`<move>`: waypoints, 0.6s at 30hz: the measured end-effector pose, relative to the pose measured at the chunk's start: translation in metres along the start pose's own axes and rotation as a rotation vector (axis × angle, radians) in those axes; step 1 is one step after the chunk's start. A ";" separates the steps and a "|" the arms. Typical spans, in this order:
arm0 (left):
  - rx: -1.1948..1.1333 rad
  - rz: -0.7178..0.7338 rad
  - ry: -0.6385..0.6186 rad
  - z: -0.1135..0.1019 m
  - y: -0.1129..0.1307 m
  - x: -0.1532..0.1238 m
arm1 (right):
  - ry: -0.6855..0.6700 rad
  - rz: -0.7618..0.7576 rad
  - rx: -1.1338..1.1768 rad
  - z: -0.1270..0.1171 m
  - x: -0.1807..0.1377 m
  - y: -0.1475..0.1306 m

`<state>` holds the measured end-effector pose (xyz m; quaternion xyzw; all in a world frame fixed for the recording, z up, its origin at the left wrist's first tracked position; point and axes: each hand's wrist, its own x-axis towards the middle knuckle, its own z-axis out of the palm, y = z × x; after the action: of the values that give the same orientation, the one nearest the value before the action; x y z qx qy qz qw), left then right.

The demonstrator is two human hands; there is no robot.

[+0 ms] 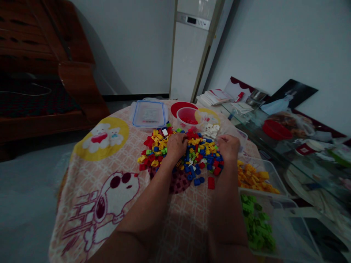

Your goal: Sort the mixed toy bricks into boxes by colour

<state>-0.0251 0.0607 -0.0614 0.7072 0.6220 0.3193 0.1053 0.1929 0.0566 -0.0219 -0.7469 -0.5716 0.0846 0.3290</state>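
Note:
A mixed pile of red, yellow, blue, green and white toy building blocks [196, 155] covers the middle of a round table. My left hand [177, 146] rests over the pile's upper part, fingers curled down and drawn together; anything in them is hidden. At the pile's right edge is my right hand [229, 146], its thumb and fingertips pinched together. Whatever that pinch holds is too small to make out. White blocks [211, 130] lie behind and between the hands. One red block [211, 183] sits apart, near my right forearm.
A clear round tub [179, 118] with red blocks stands behind the pile, beside a blue-rimmed clear box [149, 114]. On the right, clear boxes hold yellow blocks [253, 177] and green blocks [257, 223]. A cluttered glass table [279, 153] adjoins; a wooden bench [76, 80] stands left.

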 end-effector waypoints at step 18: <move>-0.008 -0.002 -0.005 0.000 0.000 0.000 | -0.380 -0.136 -0.323 0.013 -0.013 -0.023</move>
<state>-0.0249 0.0609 -0.0616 0.7071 0.6209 0.3200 0.1101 0.1640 0.0525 -0.0218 -0.7201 -0.6783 0.1088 0.0971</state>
